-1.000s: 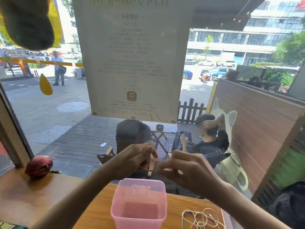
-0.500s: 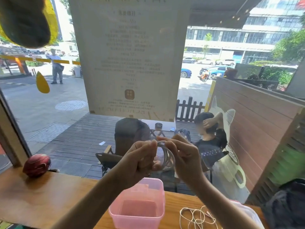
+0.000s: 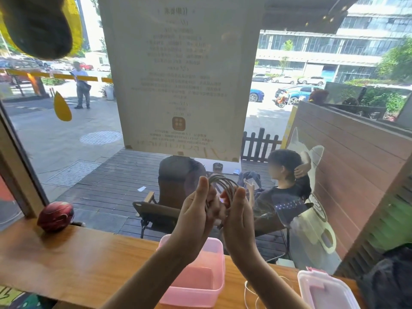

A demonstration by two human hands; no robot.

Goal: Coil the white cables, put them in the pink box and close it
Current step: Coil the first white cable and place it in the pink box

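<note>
The person is doing the coiling step: both hands are up in the air, right above the pink box [image 3: 196, 279], and a white cable [image 3: 224, 186] is being held between them as a round bundle of loops. The left hand [image 3: 197, 216] is on the left side of the bundle and the right hand [image 3: 237, 216] is on the right side, with the palms facing each other and the thumbs sticking up. The fingers are bending in around the loops, so each grip is looking closed on the cable, though the far fingers are partly hiding. The ring of loops is standing up on its edge, with the top of the arch above the thumbs and the hole facing from one palm to the other; a loose end is hanging down toward the pink box. I think this coil is almost done. The next move is asking for the hands to keep the loops tight together, come straight down, and lay the ring flat inside the pink box so it is not springing open. A second loose cable [image 3: 250, 293] is lying on the tabletop [image 3: 73, 262] just to the right of the pink box, not coiled yet. The lid [image 3: 326, 291] is lying further right of the pink box, so closing is coming last.
</note>
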